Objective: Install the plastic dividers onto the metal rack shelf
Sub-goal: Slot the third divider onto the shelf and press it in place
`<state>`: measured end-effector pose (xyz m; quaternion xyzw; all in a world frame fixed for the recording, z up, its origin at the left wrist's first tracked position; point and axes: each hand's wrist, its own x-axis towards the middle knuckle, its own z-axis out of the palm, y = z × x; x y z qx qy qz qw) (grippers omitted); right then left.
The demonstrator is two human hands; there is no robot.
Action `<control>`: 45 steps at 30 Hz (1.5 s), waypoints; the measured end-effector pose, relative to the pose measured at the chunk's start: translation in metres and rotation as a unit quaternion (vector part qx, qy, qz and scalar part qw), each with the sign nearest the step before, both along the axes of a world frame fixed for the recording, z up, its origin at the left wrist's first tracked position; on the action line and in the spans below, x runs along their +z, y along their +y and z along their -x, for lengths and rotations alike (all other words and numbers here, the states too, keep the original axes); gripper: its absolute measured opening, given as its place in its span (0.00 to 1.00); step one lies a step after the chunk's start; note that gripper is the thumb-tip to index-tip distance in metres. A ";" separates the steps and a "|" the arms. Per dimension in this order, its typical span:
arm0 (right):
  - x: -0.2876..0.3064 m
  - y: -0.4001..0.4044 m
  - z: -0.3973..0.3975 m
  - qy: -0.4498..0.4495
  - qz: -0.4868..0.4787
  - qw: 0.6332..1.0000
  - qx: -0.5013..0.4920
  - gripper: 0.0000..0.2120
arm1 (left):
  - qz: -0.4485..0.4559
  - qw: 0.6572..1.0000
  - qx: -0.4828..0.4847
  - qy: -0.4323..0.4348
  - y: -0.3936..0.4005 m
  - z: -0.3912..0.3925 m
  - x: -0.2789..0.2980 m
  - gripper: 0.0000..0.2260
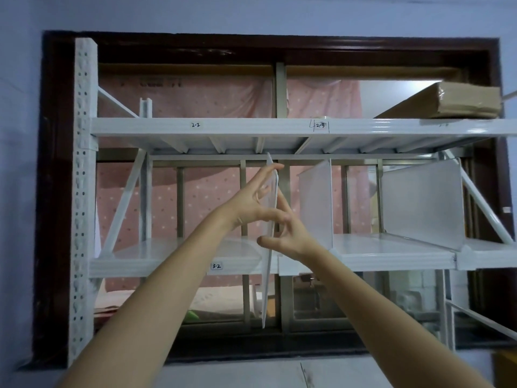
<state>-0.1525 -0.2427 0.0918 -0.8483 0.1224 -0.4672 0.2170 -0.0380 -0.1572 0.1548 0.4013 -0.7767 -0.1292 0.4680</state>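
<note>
A: Two shelves in view on a white metal rack (84, 169) that stands in front of a dark-framed window (47, 191). Pale bluish wall around it, pink dotted cloth (195, 197) hanging behind the glass. A brown cardboard box (464, 103) lies on the upper shelf (251, 126), far right.

B: And the dividers?

A: Translucent white plastic sheets, thin, with rounded corners. Two dividers (316, 203) (422, 200) stand upright on the lower shelf (391, 253), right of centre, well apart from each other. A third divider (270, 233) is seen nearly edge-on at mid-shelf, slightly tilted; its top reaches close to the underside of the upper shelf and its bottom hangs below the lower shelf's front lip.

B: Hands?

A: Left hand (253, 203) lies against the left face, fingers straight and spread, thumb reaching across the front edge. Right hand (291, 236) is on the other side, fingers loosely extended against the sheet, thumb pointing left in front of it. Neither is curled round it; the sheet is pressed between the two.

B: Any writing?

A: Handwritten labels on the shelf fronts: "2-2" (195, 125) and "2-3" (320, 125) above, "3-2" (216, 266) below.
</note>
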 end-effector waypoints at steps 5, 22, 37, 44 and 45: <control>-0.007 -0.005 -0.003 0.042 0.000 0.999 -0.022 0.57 | 0.001 0.995 -0.068 0.075 -0.016 -0.015 0.002 0.36; 0.055 -0.081 0.002 0.036 -0.002 0.999 0.017 0.55 | 0.030 0.997 -0.033 0.069 -0.086 -0.007 0.075 0.32; 0.085 -0.216 0.003 0.045 -0.020 0.998 0.048 0.51 | 0.040 0.996 0.031 0.080 -0.214 0.000 0.100 0.33; 0.086 -0.255 -0.011 0.041 -0.049 0.995 0.071 0.51 | 0.037 0.995 0.062 0.067 -0.252 -0.010 0.105 0.35; 0.084 -0.259 -0.013 0.038 -0.051 0.995 0.071 0.51 | 0.036 0.995 0.064 0.067 -0.256 -0.011 0.104 0.36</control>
